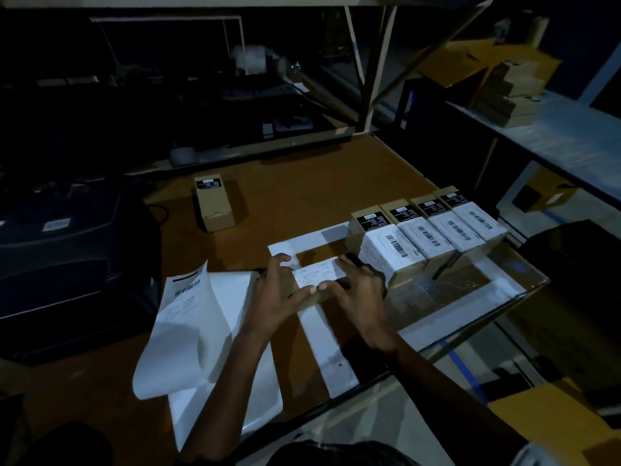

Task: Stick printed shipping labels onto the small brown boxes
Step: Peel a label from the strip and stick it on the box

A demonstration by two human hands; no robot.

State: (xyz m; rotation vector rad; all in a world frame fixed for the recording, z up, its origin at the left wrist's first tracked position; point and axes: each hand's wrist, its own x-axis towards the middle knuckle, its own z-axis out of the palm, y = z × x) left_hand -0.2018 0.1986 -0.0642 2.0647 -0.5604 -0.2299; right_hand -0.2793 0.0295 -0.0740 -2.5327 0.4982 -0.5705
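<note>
On the table [302, 196], left hand [279, 290] and right hand [359, 290] pressed a thin, floppy label [316, 273] with spread fingers onto a light, stiff box [319, 297], best smoothed from its edges.

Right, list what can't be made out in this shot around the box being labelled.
- Head view: the box under both hands is mostly covered by the left hand and right hand.
- The text on its label is too small and blurred to read.
- The machine on the left is lost in darkness.
</note>
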